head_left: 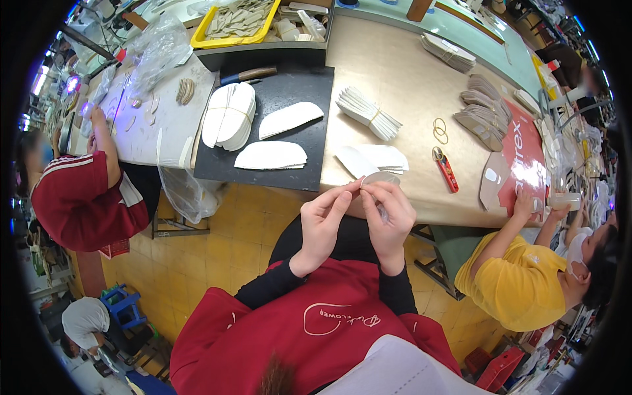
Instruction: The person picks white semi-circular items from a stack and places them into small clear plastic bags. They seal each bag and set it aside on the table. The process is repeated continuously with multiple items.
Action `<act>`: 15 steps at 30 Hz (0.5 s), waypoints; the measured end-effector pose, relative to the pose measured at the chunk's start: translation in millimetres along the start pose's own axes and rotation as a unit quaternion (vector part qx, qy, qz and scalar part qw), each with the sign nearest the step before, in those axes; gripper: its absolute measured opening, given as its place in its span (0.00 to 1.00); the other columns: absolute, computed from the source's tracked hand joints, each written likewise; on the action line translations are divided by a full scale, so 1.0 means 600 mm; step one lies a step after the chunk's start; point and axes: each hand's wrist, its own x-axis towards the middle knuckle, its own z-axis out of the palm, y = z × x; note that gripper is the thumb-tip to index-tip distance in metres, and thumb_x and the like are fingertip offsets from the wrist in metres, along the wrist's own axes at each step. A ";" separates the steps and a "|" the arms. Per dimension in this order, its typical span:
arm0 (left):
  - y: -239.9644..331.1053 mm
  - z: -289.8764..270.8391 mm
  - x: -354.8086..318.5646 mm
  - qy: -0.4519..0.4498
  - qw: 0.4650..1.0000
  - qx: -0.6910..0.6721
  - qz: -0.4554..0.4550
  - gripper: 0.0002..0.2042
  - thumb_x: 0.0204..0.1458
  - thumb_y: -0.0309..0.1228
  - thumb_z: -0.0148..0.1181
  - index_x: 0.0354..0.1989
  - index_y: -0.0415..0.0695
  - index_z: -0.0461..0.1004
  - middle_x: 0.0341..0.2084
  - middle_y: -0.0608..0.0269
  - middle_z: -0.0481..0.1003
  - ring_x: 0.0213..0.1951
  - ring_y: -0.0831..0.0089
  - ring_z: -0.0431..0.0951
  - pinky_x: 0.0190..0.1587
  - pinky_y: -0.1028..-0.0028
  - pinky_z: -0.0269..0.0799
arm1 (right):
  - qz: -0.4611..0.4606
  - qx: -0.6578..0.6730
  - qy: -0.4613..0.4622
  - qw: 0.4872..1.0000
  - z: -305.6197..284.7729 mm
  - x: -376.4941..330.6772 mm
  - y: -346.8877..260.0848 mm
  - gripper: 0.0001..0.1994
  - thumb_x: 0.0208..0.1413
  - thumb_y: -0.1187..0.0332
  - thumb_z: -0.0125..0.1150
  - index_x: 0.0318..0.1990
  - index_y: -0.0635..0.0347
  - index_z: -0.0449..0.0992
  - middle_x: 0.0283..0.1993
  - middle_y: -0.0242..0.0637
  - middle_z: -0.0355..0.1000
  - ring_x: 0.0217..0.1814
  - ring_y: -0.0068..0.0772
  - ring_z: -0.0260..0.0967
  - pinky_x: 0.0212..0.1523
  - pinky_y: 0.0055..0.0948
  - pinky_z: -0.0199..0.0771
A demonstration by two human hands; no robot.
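Our red sweatshirt point(316, 322) fills the bottom; above it our left hand point(322, 227) & right hand point(390, 220) meet at the beige tabletop point(395, 79) edge, fingertips of both pinching a thin pale oval insole piece point(380, 178); red-handled snips point(446, 170) lie just to the right, w/ yellow rubber bands point(440, 130) beyond
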 end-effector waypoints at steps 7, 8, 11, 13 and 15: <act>-0.015 0.013 -0.020 0.013 1.000 0.006 0.021 0.17 0.68 0.29 0.48 0.55 0.25 0.71 0.53 0.43 0.75 0.54 0.63 0.77 0.60 0.68 0.71 | -0.055 -0.065 0.049 0.995 0.005 -0.002 -0.007 0.07 0.46 0.80 0.69 0.34 0.63 0.80 0.33 0.39 0.76 0.29 0.39 0.76 0.28 0.30 0.76; -0.015 0.014 -0.022 0.012 1.000 0.012 0.023 0.17 0.68 0.29 0.48 0.56 0.25 0.71 0.53 0.43 0.75 0.54 0.63 0.77 0.60 0.68 0.71 | -0.049 -0.061 0.048 0.996 0.005 -0.002 -0.008 0.07 0.46 0.80 0.68 0.34 0.64 0.79 0.33 0.40 0.76 0.28 0.38 0.76 0.28 0.29 0.76; -0.010 0.013 -0.021 0.009 1.000 0.015 0.021 0.16 0.67 0.28 0.50 0.55 0.26 0.72 0.51 0.45 0.76 0.53 0.65 0.78 0.59 0.69 0.72 | -0.020 -0.036 0.036 0.998 0.001 -0.001 -0.010 0.06 0.46 0.80 0.68 0.33 0.65 0.78 0.32 0.40 0.76 0.28 0.35 0.75 0.29 0.28 0.75; -0.004 0.009 -0.017 0.001 1.000 -0.006 0.011 0.15 0.65 0.25 0.52 0.54 0.27 0.73 0.49 0.47 0.78 0.51 0.67 0.79 0.57 0.71 0.73 | 0.017 0.000 0.021 1.000 -0.001 0.000 -0.009 0.06 0.47 0.80 0.68 0.34 0.66 0.78 0.32 0.39 0.76 0.28 0.32 0.74 0.29 0.27 0.74; 0.003 0.004 -0.010 -0.003 1.000 -0.013 -0.019 0.12 0.62 0.23 0.55 0.51 0.28 0.75 0.46 0.50 0.79 0.48 0.70 0.80 0.54 0.73 0.74 | 0.027 0.038 0.006 0.999 -0.003 0.002 -0.009 0.06 0.48 0.80 0.67 0.34 0.67 0.78 0.32 0.39 0.76 0.28 0.29 0.74 0.29 0.25 0.74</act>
